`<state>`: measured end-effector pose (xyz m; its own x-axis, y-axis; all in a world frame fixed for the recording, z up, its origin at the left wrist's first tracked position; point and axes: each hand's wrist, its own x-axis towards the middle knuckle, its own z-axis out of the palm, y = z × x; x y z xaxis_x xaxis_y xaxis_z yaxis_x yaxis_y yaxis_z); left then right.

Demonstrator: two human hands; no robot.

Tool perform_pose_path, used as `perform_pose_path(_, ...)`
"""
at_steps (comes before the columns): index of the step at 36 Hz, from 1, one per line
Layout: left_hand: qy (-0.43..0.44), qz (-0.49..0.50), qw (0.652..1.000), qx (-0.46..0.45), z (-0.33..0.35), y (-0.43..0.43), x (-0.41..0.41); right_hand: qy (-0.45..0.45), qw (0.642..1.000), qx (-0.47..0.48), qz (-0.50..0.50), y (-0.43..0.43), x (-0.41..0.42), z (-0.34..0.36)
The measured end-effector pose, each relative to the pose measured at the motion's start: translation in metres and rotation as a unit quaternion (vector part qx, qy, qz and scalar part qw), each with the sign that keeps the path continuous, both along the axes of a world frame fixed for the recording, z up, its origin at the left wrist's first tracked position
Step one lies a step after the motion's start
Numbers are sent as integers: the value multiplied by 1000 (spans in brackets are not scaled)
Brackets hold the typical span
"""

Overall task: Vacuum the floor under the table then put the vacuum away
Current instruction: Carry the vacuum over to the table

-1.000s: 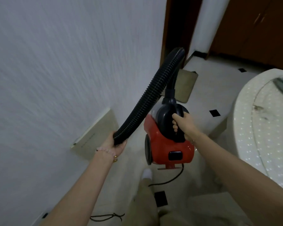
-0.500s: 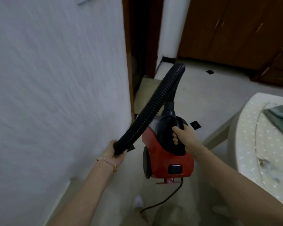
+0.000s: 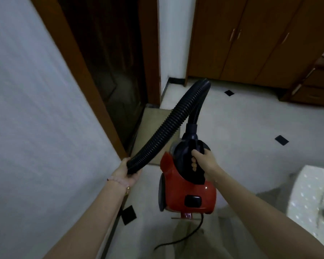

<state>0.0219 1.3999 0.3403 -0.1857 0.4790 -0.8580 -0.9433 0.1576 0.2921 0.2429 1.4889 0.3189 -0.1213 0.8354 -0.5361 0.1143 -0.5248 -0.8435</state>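
A small red canister vacuum (image 3: pixel 187 191) with a black top hangs off the floor, carried by its black handle in my right hand (image 3: pixel 202 161). Its black ribbed hose (image 3: pixel 168 126) arches up from the front of the body and comes back down to the left, where my left hand (image 3: pixel 126 171) grips its free end. A black power cord (image 3: pixel 183 238) trails down from the vacuum's rear toward the floor. The table (image 3: pixel 307 186), covered with a white dotted cloth, shows only its edge at the lower right.
A white wall (image 3: pixel 36 128) runs close on my left. A dark open doorway (image 3: pixel 110 71) with a brown frame lies ahead left, a beige mat (image 3: pixel 155 124) in front of it. Brown wooden cupboards (image 3: pixel 251 38) line the far wall. The floor is pale tile with small black insets.
I have walked forward along the wall toward the doorway, carrying the vacuum. The table has slid to the lower right edge. Both hands keep the same grips.
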Motion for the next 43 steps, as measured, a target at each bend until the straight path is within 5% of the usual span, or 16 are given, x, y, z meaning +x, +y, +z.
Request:
perform_pose_path(27,-57,65,996,-15,-45,422,-52,-95,986,15,135,492,-60,-14)
perform_pose_path(37,-29,198,979,-43,-64,498,-52,-90,969,-48,225,612,-103,-42)
perform_pose_path(43,-4,358,932,-62,-103,508,-4,-89,932,-78,343,653,-118,-63)
